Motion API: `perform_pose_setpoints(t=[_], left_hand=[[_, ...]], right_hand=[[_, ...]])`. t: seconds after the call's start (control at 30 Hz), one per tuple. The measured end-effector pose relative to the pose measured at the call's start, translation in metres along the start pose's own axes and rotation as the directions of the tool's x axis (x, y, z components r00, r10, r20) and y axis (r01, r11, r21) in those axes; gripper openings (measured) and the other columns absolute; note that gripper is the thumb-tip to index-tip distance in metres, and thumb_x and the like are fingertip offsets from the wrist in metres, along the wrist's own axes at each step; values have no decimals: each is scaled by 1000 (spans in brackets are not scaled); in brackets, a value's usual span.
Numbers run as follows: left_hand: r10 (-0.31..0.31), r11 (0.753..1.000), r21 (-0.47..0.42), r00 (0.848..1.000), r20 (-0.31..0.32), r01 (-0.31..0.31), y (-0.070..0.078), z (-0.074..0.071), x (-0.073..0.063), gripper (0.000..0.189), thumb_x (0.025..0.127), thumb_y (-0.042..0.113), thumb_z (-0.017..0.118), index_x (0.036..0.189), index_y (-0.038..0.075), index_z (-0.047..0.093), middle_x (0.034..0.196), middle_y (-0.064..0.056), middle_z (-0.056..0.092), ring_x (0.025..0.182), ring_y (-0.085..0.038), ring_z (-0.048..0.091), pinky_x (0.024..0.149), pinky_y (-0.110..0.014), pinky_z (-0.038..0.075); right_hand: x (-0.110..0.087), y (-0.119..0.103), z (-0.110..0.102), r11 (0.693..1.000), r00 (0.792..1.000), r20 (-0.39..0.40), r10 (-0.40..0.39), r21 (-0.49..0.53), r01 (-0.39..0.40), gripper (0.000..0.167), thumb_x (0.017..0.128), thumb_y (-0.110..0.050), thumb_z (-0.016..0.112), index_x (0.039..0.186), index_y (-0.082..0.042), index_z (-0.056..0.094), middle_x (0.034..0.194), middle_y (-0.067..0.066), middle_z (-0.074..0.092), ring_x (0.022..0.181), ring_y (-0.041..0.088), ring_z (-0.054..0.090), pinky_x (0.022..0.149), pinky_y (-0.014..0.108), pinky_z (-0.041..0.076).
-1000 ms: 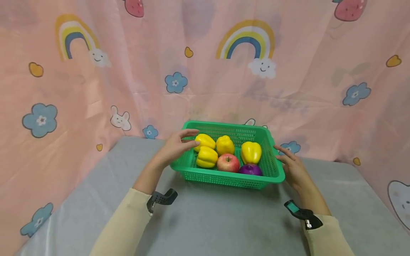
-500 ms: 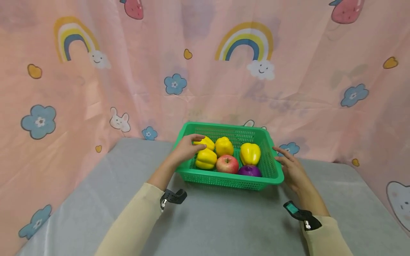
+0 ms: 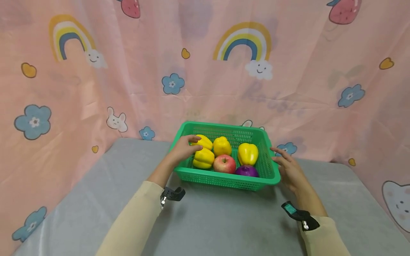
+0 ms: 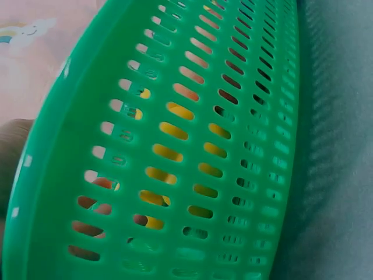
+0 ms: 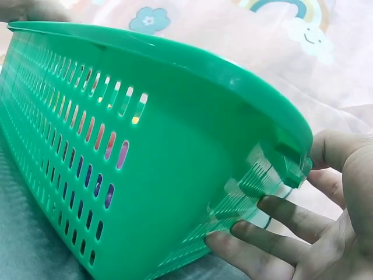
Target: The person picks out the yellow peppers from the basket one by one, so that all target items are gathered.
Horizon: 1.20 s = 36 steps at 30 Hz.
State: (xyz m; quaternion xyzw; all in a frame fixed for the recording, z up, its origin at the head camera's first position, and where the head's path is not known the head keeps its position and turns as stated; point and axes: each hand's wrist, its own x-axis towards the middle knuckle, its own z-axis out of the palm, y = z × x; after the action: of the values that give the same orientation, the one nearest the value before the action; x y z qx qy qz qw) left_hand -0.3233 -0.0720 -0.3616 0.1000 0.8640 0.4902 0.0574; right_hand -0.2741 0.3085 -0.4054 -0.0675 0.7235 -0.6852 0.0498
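Observation:
A green plastic basket [image 3: 221, 178] holds several yellow bell peppers [image 3: 204, 158], a red apple [image 3: 224, 164] and a round purple vegetable [image 3: 247, 171]. Over its left end reaches my left hand [image 3: 180, 150], thumb and fingers spread apart, overlapping the two left peppers in the head view. In the left wrist view the basket wall [image 4: 76, 111] hides most of that hand. At the right end, my right hand [image 3: 290, 172] has its thumb by the rim and its fingers loosely extended. The right wrist view shows those fingertips [image 5: 218, 240] against the slotted end wall.
The basket stands on a grey-covered table [image 3: 217, 217], near its back edge. Behind hangs a pink curtain [image 3: 205, 103] printed with rainbows and flowers. Black straps are worn on both wrists, below beige sleeves [image 3: 134, 217].
My left hand has moved right, from the basket's left rim to over the left peppers. The right hand stays at the right end. The head view has shifted slightly.

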Motion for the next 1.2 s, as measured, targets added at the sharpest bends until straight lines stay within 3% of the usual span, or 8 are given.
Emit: perform_pose_setpoints(t=[0.13, 0.23, 0.4, 0.57, 0.7, 0.87, 1.1, 1.2], left_hand=[[-3, 998, 58, 999, 33, 1, -1, 2, 5, 50, 97, 24, 67, 144, 11, 55, 150, -15, 53, 135, -34, 53, 109, -48, 49], [8, 995, 98, 998, 65, -14, -2, 3, 7, 52, 96, 22, 68, 144, 9, 55, 150, -18, 52, 136, -35, 53, 109, -47, 49], [18, 993, 115, 996, 89, -29, -4, 2, 7, 55, 93, 18, 71, 144, 6, 55, 150, -21, 51, 137, -36, 51, 111, -47, 47], [8, 990, 141, 995, 101, -22, -3, 2, 7, 57, 91, 17, 73, 144, 6, 54, 149, -20, 53, 137, -37, 51, 113, -47, 46], [3, 987, 161, 995, 104, -19, -1, 3, 7, 58, 90, 13, 73, 145, 5, 53, 148, -20, 54, 137, -36, 52, 112, -46, 47], [-7, 986, 168, 994, 108, -12, -2, 3, 7, 60, 88, 11, 76, 144, 6, 54, 147, -21, 55, 135, -36, 54, 110, -45, 49], [-11, 967, 253, 989, 147, -27, -2, 0, 5, 64, 84, 16, 81, 143, 8, 57, 144, -21, 56, 132, -36, 56, 108, -43, 50], [-41, 967, 254, 984, 175, -5, -3, 1, 6, 66, 86, 16, 80, 146, 9, 54, 149, -21, 52, 137, -36, 51, 113, -46, 46]], right_hand=[[0, 1, -1, 1000, 1000, -3, -7, 8, 7, 48, 108, -29, 47, 154, -22, 32, 140, -8, 35, 102, 1, 65, 81, 22, 58], [0, 2, 0, 1000, 1000, -8, -4, 16, 4, 48, 108, -28, 47, 154, -23, 33, 140, -6, 36, 100, 1, 67, 80, 22, 58], [0, 2, 3, 999, 1000, 2, 1, 43, -1, 46, 108, -28, 47, 152, -25, 34, 165, 14, 8, 101, 0, 66, 80, 21, 58], [1, -2, 3, 998, 1000, 4, -3, 59, 3, 44, 108, -25, 45, 151, -26, 36, 169, 13, -5, 101, 0, 65, 80, 20, 57], [1, -2, 0, 999, 1000, -4, 0, 50, 0, 43, 108, -25, 46, 150, -28, 37, 166, 9, 11, 101, 0, 65, 81, 20, 57], [0, 2, 0, 997, 1000, -8, -1, 77, 2, 41, 108, -24, 47, 148, -27, 39, 131, -8, 45, 97, 3, 69, 78, 22, 59], [2, 3, 1, 997, 1000, 10, -1, 75, 0, 44, 108, -25, 48, 150, -26, 37, 133, -12, 40, 101, 3, 67, 79, 23, 59], [2, 3, 2, 997, 1000, 7, 2, 75, -2, 43, 108, -25, 47, 149, -26, 38, 145, -3, 34, 100, 3, 66, 79, 22, 58]])
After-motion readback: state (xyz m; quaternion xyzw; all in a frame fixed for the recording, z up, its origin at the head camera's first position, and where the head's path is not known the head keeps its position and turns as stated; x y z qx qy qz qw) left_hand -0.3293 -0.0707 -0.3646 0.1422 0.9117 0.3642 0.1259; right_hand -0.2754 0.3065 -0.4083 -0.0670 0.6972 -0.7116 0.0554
